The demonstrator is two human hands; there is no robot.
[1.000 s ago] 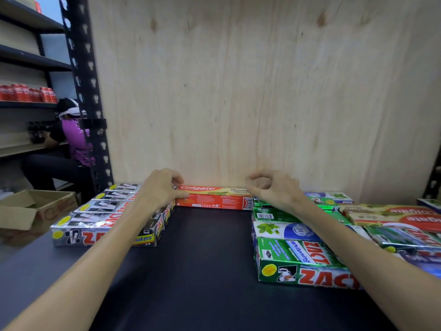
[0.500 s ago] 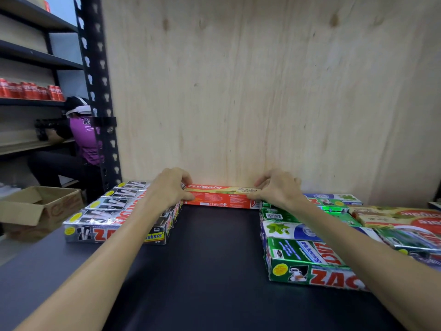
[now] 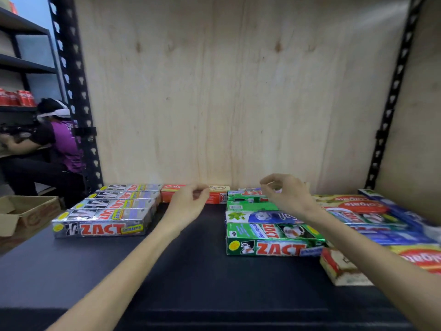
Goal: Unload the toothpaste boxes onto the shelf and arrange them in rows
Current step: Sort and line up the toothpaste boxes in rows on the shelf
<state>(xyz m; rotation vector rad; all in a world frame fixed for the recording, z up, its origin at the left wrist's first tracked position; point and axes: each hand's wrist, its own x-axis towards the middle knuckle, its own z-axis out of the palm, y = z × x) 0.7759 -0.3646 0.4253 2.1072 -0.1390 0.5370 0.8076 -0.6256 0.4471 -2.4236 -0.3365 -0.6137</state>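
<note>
both hands hang above the dark shelf [image 3: 191,278] with nothing in them. the left hand [image 3: 188,206] has a loose, released grip, fingers softly curled, just in front of the red colgate box [image 3: 216,195]; it does not look to be touching the box. the right hand [image 3: 285,195] is the same, thumb and fingers loosely bent over the back of the green row, grasping nothing.

the red colgate box lies flat and crosswise against the plywood back wall [image 3: 238,91], in the gap between the two blocks. to its left sits a tidy row of silver zact boxes [image 3: 105,213], side by side. to its right is the row of green zact boxes [image 3: 269,240] with a blue-and-white one among them, also fairly square. further right, the mixed pile of boxes [image 3: 372,216] lies at odd angles, some upside down, and one red and cream box [image 3: 341,268] hangs near the front edge.

the risk from here, as i judge it: that near-edge box could be knocked off by the right forearm on the next reach, since the arm passes right over it. the loose pile could also slide when one box is pulled from it. a sleeve-level brush against the green row would skew it.
</note>
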